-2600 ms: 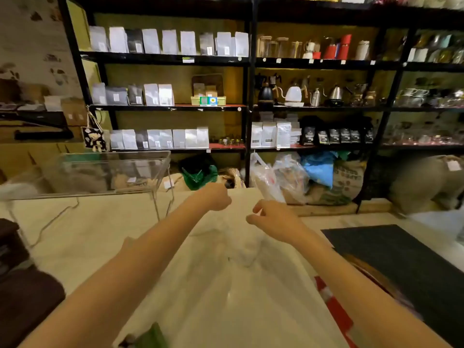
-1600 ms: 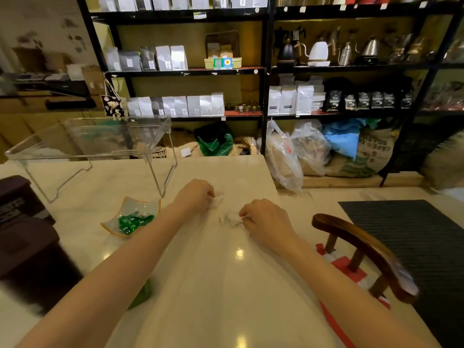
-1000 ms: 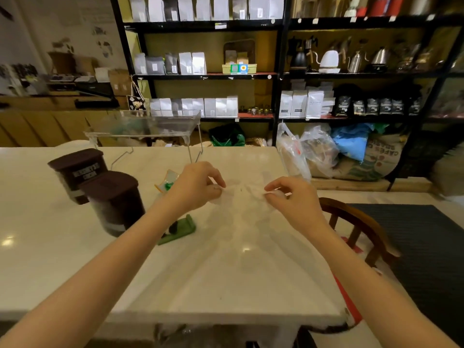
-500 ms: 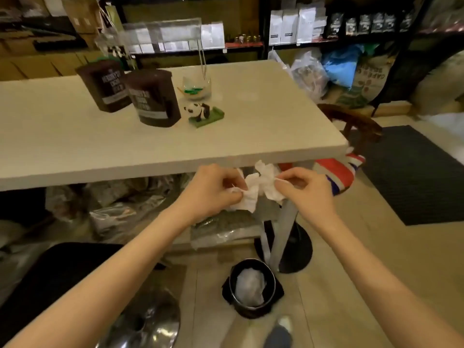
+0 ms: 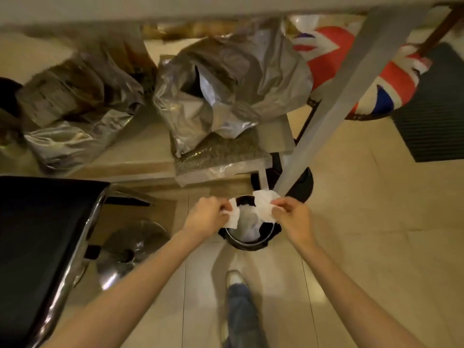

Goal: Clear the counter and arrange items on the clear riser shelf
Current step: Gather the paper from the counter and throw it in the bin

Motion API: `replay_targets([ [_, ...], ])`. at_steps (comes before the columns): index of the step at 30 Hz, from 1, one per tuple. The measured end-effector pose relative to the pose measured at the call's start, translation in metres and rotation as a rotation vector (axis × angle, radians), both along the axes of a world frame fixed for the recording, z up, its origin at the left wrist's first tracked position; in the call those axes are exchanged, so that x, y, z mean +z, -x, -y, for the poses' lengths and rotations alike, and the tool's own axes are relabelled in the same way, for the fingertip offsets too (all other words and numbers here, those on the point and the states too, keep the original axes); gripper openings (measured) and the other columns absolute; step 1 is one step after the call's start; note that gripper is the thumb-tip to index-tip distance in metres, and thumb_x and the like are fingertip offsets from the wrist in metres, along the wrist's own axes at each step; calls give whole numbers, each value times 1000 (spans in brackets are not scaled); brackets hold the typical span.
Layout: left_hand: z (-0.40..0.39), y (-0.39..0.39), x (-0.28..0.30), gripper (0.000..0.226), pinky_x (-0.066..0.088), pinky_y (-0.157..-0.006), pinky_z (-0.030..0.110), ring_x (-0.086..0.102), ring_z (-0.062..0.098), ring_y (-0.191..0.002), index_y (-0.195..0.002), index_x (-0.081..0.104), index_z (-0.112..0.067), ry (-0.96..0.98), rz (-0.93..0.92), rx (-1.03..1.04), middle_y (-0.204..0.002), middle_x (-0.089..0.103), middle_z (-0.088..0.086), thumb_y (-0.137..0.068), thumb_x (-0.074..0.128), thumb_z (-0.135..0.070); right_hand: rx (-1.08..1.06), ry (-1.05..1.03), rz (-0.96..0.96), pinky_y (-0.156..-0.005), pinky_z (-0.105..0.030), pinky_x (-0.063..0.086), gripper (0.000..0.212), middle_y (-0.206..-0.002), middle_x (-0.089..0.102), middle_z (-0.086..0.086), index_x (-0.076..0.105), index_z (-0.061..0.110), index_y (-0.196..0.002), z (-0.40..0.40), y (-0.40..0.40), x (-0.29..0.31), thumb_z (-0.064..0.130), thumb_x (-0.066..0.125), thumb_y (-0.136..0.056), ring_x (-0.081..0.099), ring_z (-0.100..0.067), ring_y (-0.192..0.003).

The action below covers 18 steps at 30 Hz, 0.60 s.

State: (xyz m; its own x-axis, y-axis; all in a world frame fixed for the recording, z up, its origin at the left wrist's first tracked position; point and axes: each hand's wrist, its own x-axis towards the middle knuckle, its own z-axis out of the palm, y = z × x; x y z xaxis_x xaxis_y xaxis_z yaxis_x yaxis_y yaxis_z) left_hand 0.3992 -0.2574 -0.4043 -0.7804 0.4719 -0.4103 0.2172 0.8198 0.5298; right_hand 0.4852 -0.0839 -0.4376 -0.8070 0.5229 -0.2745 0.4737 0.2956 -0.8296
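Observation:
I look straight down at the floor under the counter. My left hand (image 5: 206,214) pinches a small white tissue piece (image 5: 232,217). My right hand (image 5: 292,217) pinches a larger crumpled white tissue (image 5: 265,203). Both pieces hang directly over a small round black waste bin (image 5: 247,243) that has white paper inside. The counter's underside edge (image 5: 175,8) runs along the top of the view. The clear riser shelf and the counter items are out of sight.
Silver foil bags (image 5: 221,91) lie on a low shelf behind the bin. The slanted grey table leg (image 5: 334,104) passes right of the bin. A black stool with chrome frame (image 5: 42,247) stands left, a flag-patterned chair seat (image 5: 364,71) top right, my shoe (image 5: 234,278) below.
My hands carried the white tissue off the counter and down below its edge. They now hold it as two pieces over the bin, and my view has tipped from the countertop to the floor.

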Motion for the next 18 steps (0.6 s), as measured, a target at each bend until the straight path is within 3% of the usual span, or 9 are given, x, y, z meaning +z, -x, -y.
replay_targets([
  [2,-4,5,-52,27,51,-83,37,62,28,-96,-104,62,-16,50,11,-16,-107,68,12,-82,50,-8,-41,18,-2,-78,-37,51,15,-88,65,-7,66,7,-87,7,-1,-52,-1,60,-76,61,-27,-87],
  [5,-15,11,-131,21,45,-70,28,60,25,-91,-97,60,-14,31,61,5,-103,66,12,-84,47,-6,-24,-41,20,-67,-7,39,15,-87,61,-6,66,7,-83,11,-1,-132,-3,56,-79,55,-18,-83],
  [6,-19,11,-157,20,42,-71,27,60,25,-93,-97,62,-12,32,76,-1,-104,66,13,-84,47,-6,-12,-46,42,-64,-2,37,14,-89,61,-7,66,6,-84,11,1,-157,-2,55,-80,53,-15,-83],
  [10,-31,8,-263,24,39,-82,23,58,26,-101,-100,65,-4,11,129,-44,-110,65,16,-85,47,-4,81,-102,186,-70,-20,40,15,-105,59,-15,63,4,-94,4,9,-257,5,52,-85,54,-19,-86],
  [15,-43,10,-362,24,49,-82,39,62,31,-93,-101,64,-3,-31,100,-89,-102,67,17,-83,48,-2,251,-225,277,-73,-18,41,20,-112,57,-9,60,8,-101,-7,26,-349,9,48,-85,53,-16,-94],
  [18,-48,15,-399,28,48,-86,39,59,31,-102,-109,61,-8,8,83,-127,-111,62,14,-84,47,-6,396,-352,328,-85,-30,47,24,-115,61,-6,60,11,-106,-11,32,-383,11,46,-87,49,-20,-108],
])
